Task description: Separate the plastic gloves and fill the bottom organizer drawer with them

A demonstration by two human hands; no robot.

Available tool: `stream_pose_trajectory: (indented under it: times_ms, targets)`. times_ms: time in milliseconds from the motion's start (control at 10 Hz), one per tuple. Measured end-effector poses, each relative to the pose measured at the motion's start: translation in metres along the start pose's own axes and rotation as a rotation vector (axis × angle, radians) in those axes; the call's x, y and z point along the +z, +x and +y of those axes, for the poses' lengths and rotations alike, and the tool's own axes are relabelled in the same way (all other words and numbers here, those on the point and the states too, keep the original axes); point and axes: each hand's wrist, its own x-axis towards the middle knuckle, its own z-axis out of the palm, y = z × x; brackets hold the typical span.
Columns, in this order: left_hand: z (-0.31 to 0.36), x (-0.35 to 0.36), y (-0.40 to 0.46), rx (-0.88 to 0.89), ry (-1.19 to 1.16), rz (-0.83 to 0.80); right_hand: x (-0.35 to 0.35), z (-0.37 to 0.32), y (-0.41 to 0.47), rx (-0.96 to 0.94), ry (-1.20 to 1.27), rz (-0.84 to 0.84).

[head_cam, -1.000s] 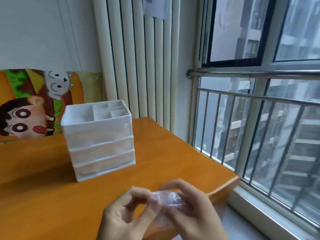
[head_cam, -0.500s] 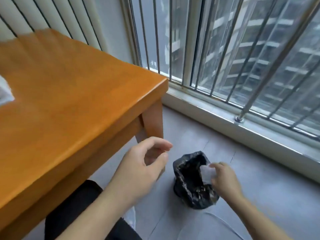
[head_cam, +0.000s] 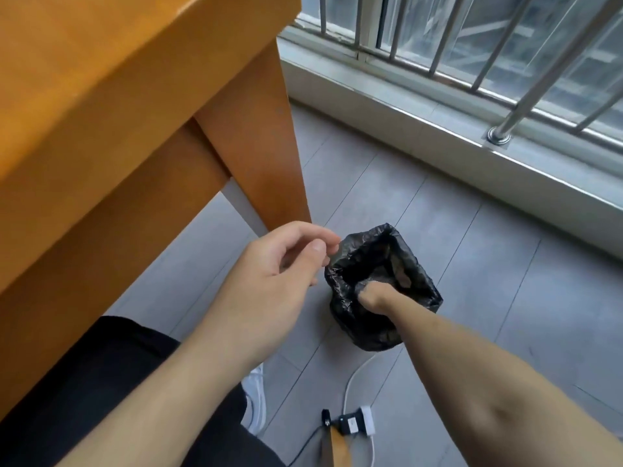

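I am looking down at the floor beside the table. My right hand reaches into a small bin lined with a black bag; its fingers are hidden inside the bag, so whether it holds anything is unclear. My left hand hovers just left of the bin's rim, fingers loosely curled, with nothing visible in it. No plastic gloves and no organizer appear in this view.
The orange wooden table fills the upper left, its leg standing just behind my left hand. A power strip with cables lies on the grey floor near my white shoe. A barred window runs along the right.
My view has dropped from the tabletop and organizer to the floor. My right hand, which held a clear plastic piece over the bin, has gone down into the black bag.
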Motion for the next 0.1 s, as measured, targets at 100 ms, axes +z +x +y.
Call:
stream_pose_trajectory:
  times_ms: [100]
  targets:
    - [0.0028, -0.0036, -0.0043, 0.011, -0.038, 0.019, -0.0108, 0.0003, -0.0081, 0.047, 0.076, 0.159]
